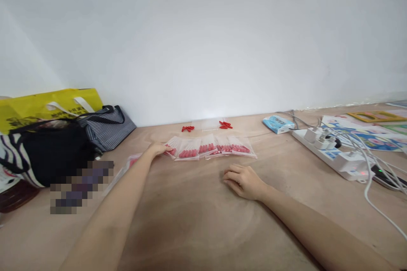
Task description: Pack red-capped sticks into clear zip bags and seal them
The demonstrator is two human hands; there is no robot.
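Observation:
Several clear plastic bags with red capsule-like pieces overlap in a row, among them a middle bag (188,153) and one at the right end (241,148). My left hand (157,149) is at the row's left end, its fingertips on the leftmost bag (171,150); whether they pinch it is unclear. My right hand (242,181) rests on the table below the row, fingers loosely curled, touching no bag. Loose red pieces lie behind the row in a left pile (188,128) and a right pile (225,125). Another bag (132,161) is partly hidden by my left forearm.
Left: a yellow bag (63,103), a striped bag (110,129) and a black bag (62,148). Right: a blue tissue pack (277,124), a white power strip (330,152) with plugs and cables, and colourful sheets (378,139). A wall (203,42) stands behind the table (190,216).

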